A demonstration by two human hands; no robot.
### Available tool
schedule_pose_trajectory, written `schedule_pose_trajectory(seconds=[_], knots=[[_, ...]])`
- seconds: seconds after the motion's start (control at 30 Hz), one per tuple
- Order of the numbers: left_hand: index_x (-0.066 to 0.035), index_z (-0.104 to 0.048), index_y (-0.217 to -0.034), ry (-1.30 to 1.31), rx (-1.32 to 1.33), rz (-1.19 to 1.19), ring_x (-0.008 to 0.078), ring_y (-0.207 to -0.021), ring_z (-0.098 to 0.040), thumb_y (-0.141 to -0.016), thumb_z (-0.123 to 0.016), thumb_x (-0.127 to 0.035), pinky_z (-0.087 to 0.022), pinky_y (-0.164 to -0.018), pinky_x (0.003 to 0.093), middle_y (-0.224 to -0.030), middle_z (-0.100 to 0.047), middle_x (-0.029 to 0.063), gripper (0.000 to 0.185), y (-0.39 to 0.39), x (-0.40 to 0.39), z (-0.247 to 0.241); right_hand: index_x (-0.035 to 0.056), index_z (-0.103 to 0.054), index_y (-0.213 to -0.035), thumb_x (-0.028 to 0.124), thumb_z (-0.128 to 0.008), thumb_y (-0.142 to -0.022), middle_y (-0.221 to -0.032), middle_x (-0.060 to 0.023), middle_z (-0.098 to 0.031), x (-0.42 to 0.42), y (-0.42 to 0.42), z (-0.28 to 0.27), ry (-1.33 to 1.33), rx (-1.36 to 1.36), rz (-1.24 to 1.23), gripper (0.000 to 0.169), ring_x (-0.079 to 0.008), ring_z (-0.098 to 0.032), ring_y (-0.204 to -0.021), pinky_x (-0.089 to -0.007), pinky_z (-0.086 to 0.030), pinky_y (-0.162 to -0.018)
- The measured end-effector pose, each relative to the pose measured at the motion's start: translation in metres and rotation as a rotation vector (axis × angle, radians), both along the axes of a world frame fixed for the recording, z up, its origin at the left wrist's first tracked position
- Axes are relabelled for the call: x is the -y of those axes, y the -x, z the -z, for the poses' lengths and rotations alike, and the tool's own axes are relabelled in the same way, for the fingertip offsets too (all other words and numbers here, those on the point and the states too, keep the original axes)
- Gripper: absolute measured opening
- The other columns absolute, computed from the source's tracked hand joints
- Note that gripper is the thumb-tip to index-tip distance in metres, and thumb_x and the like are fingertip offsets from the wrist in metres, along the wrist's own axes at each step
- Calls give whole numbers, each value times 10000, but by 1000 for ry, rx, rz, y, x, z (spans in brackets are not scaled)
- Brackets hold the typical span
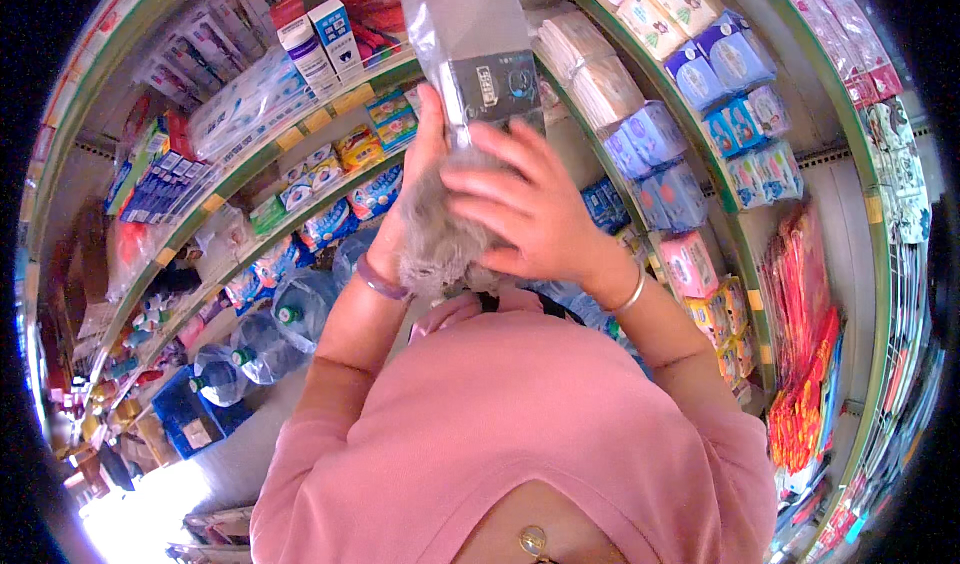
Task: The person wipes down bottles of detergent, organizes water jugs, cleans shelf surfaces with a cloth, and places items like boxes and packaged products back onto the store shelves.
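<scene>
A clear plastic packet (491, 87) with a black printed panel stands up in front of my chest, and the panel bears writing. Below it bulges a grey fuzzy, crumpled bundle (442, 226); whether this lies inside the packet or is a separate thing, I cannot tell. My left hand (421, 159), a purple bangle at its wrist, holds the packet by its left side with the thumb up and the fingers hidden behind. My right hand (525, 196), with a silver bangle, is blurred. Its fingers are spread across the packet's lower front and the bundle; its contact with them is unclear.
Shop shelves curve around me. Boxed toothpaste (154, 189) and hanging toothbrush packs (214, 42) are at the left. Large water bottles (300, 305) stand below, near a blue crate (191, 414). Tissue packs (720, 53) and red bags (799, 339) fill the right.
</scene>
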State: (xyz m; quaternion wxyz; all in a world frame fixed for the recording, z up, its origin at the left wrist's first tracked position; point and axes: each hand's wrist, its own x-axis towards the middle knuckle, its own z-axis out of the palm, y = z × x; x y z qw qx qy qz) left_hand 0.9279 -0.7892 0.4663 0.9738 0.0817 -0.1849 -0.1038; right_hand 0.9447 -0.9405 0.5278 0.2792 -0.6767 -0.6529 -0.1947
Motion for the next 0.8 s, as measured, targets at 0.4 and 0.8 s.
schedule_pose_trajectory(seconds=[0.4,0.8], knots=[[-48,-382,-1307,-234,-339,-264,305,-1139,-488,-836,-359,-645,-398,-963,454,-1270,-476,157,761,-7,25,-18,32,-515,-1142,241,-651,-759,-1192,-181,-459,22,-28,-9,-401,-375,344,457,-344,-449,-1106,-422,-357,-950],[-108,-420,-1289,27,-169,-131,273,-1144,-482,-832,-479,-454,-377,-993,432,-1283,-476,105,576,-2,25,-12,65,-569,-1074,175,-535,-827,-1186,-170,-467,-1,-53,2,-492,-537,146,272,-345,-443,-1125,-410,-347,-963]])
